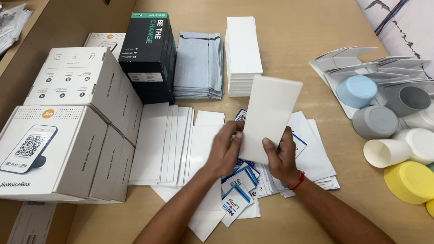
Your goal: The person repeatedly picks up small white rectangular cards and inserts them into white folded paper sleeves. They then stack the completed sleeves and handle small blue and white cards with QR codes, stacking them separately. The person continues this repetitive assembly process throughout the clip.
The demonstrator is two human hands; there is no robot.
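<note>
Head view: I see both hands meeting over the middle of the tan wooden worktop (291,29), sharing one blank white rectangular card (268,117) that tilts up and to the right. My left hand (224,151) pinches the card's near left edge with its fingers curled. My right hand (281,158), with a red thread band (296,181) at the wrist, grips the card's near right corner, thumb on the front face.

Under the hands lies a loose heap of small blue-and-white printed cards (238,195) mixed with white paper slips. Just left of it, long white paper strips (163,142) lie fanned out, side by side and overlapping.

At the left edge stand stacked white cardboard product boxes (55,145), the nearest one showing a picture of a small device. Beyond them stands a black box with green trim (149,56), then to its right a pile of grey pouches (198,63) and a neat stack of blank white cards (243,54).

On the right side of the worktop, round plastic lids and cups (401,137) in blue, grey, white, yellow and pale green lie clustered together, touching flat folded grey-white cartons (352,58) on their far side.
</note>
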